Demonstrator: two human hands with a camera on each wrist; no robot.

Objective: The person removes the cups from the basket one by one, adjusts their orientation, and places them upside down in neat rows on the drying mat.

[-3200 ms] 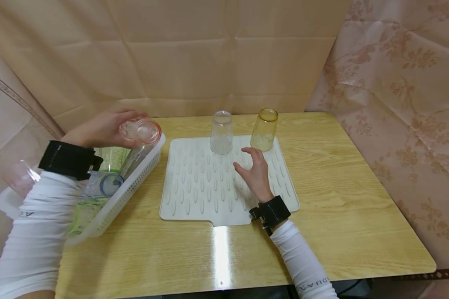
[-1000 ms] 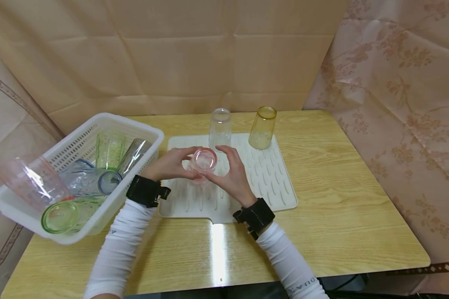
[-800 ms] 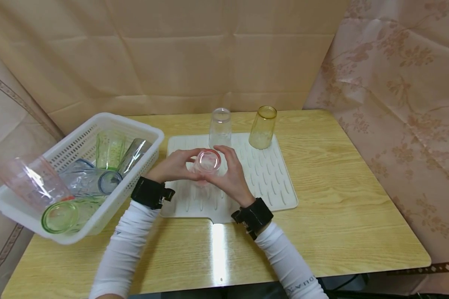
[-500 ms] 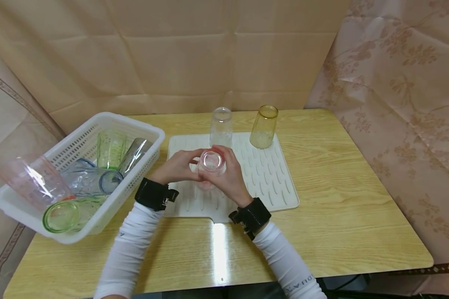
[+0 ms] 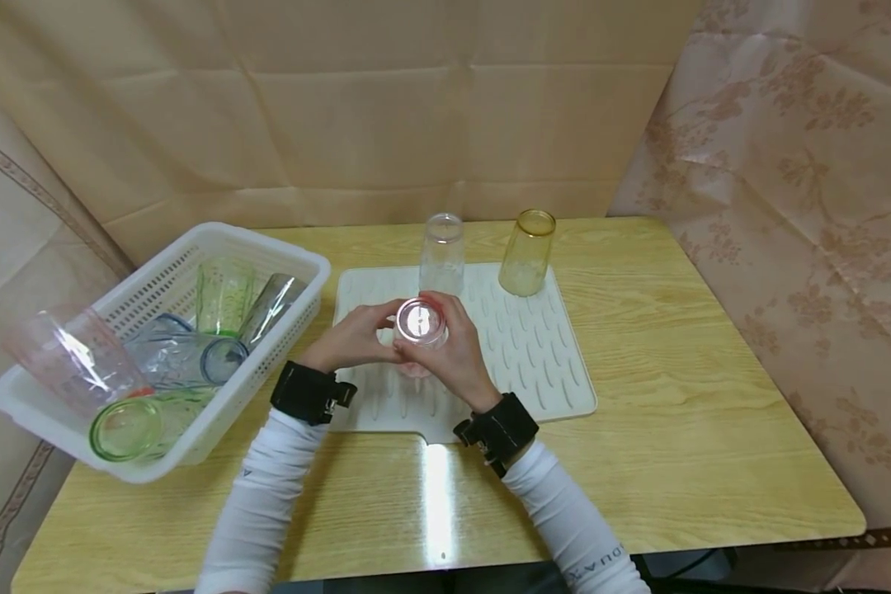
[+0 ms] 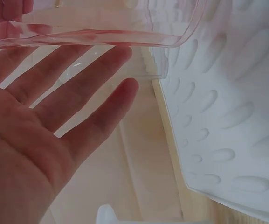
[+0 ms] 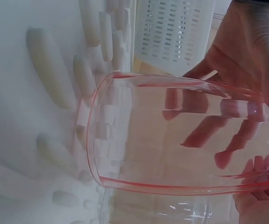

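Note:
Both hands hold a pink drinking glass (image 5: 421,322) upside down over the front half of the white ridged drying mat (image 5: 523,371). My left hand (image 5: 356,338) is at its left side, with the thumb in front and the fingers behind. In the left wrist view those fingers (image 6: 97,77) are spread, and some show through the glass. My right hand (image 5: 456,355) grips it from the right near its base. The right wrist view shows the wide rim of the pink glass (image 7: 97,135) right at the mat's ridges (image 7: 45,65). Behind it stand a clear glass (image 5: 441,252) and an amber glass (image 5: 527,256).
A white slotted basket (image 5: 267,351) on the left holds a pink glass (image 5: 82,359), blue glasses (image 5: 181,359), green ones (image 5: 129,429) and a grey glass (image 5: 271,309). The wooden table (image 5: 683,396) extends right of the mat. A beige curtain (image 5: 386,124) hangs behind.
My left hand has brought the pink glass rightward from above the basket to the mat, and my right hand has taken hold too. Over the last second both moved slightly right.

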